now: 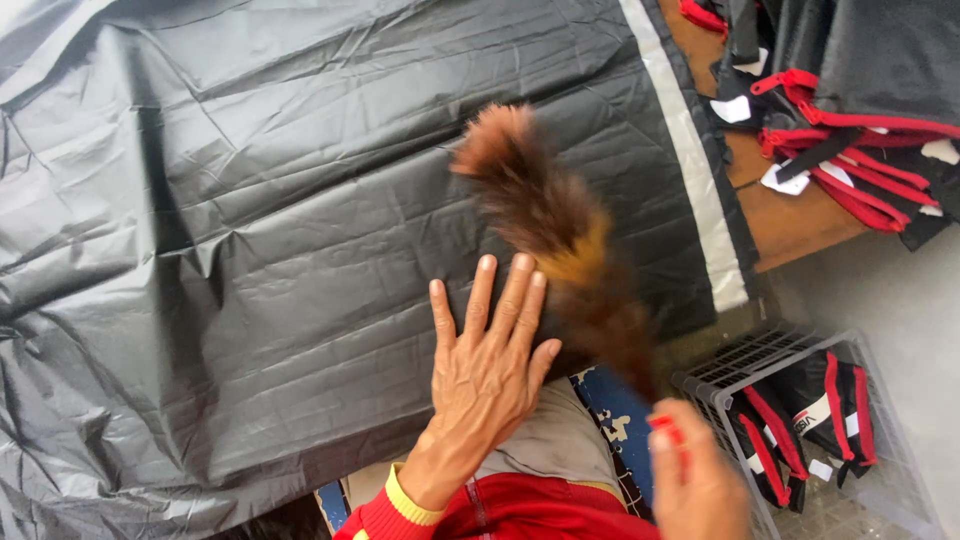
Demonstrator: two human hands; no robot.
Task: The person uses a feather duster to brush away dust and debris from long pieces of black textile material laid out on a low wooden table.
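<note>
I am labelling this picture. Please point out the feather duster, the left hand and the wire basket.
feather duster (545, 215): head view, on the brown feathers.
left hand (485, 375): head view, on the back of the hand.
wire basket (745, 355): head view, on its near rim.

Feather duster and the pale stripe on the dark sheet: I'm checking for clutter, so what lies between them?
Head view: only bare, creased dark sheet lies between the feather duster and the pale stripe.

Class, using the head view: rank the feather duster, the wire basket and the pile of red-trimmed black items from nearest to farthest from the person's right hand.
From the right hand:
1. Feather duster, gripped in it by the handle.
2. Wire basket, just to its right.
3. Red-trimmed pile, far corner, upper right.
</note>
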